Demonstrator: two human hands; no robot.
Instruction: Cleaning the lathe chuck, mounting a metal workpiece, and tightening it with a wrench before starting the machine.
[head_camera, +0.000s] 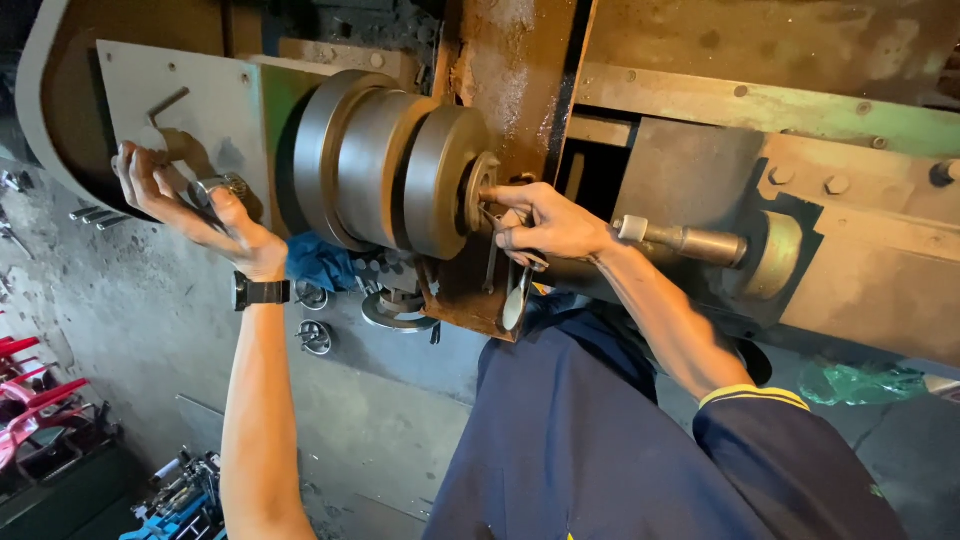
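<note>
Overhead, two hands (190, 205) (545, 222), one stepped pulley (385, 165).

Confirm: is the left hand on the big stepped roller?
No, the left hand holds a small metal part by the grey plate, apart from the roller.

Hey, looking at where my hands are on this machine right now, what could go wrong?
Your right hand has fingers pressed at the hub of the stepped grey metal roller; if it turns, they could get pinched. The thin metal tool dangling from that hand looks loosely held and might drop. Your left hand is braced on the edge of the grey steel plate, where a slip could scrape it.
</note>
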